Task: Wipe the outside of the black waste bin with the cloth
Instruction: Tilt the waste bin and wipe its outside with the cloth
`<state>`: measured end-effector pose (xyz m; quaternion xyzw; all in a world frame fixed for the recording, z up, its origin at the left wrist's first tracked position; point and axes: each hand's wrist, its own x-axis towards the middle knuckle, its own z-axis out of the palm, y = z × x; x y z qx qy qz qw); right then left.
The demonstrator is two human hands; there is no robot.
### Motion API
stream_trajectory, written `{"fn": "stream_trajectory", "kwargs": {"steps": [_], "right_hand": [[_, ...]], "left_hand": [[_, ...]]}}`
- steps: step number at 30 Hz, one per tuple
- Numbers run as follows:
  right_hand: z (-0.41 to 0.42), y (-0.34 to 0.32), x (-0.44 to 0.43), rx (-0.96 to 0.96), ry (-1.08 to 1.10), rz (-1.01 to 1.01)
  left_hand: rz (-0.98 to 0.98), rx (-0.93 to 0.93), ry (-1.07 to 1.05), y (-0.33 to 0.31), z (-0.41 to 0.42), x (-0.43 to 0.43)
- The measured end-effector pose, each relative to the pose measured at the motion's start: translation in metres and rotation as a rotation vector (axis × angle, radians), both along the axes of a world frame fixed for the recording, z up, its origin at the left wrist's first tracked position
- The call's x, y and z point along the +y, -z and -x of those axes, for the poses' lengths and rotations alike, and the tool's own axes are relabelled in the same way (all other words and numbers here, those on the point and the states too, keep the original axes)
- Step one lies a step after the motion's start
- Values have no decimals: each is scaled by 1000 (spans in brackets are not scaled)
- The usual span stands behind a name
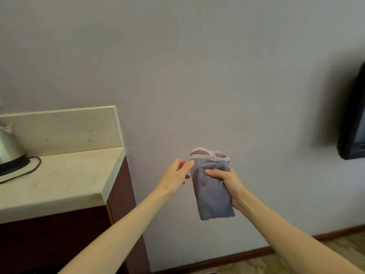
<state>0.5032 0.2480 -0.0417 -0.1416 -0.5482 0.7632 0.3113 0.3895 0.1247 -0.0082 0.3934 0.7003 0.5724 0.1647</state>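
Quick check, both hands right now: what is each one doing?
Left hand: pinches the upper edge of the cloth.
Right hand: grips the cloth around its middle.

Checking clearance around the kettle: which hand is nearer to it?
Left. The left hand is well right of the kettle, beyond the counter, pinching the cloth at its edge. The right hand grips the cloth farther right.

Pale stone counter (69,180) atop dark cabinet (59,234); steel kettle (7,145) on black base (11,165), cord (39,162) trailing across top.
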Motion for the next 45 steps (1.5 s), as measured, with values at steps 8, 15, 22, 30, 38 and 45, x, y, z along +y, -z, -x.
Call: {"fn": "stream_trajectory", "kwargs": {"steps": [8,15,22,30,38,45], "right_hand": [[27,30,-29,-191,-71,-172],[32,41,-51,-295,-248,-71],[25,54,-53,-335,-155,-13],[11,88,-39,-323,-13,32],[-22,138,5,-381,165,152],[-37,175,43,-455,271,191]], "left_hand": [[2,-74,139,29,43,-22],[-44,158,37,42,68,-32],[-20,18,111,56,63,-28],[107,-12,54,88,55,-8],[239,-108,-19,151,41,20],[347,-113,-58,216,31,44]]}}
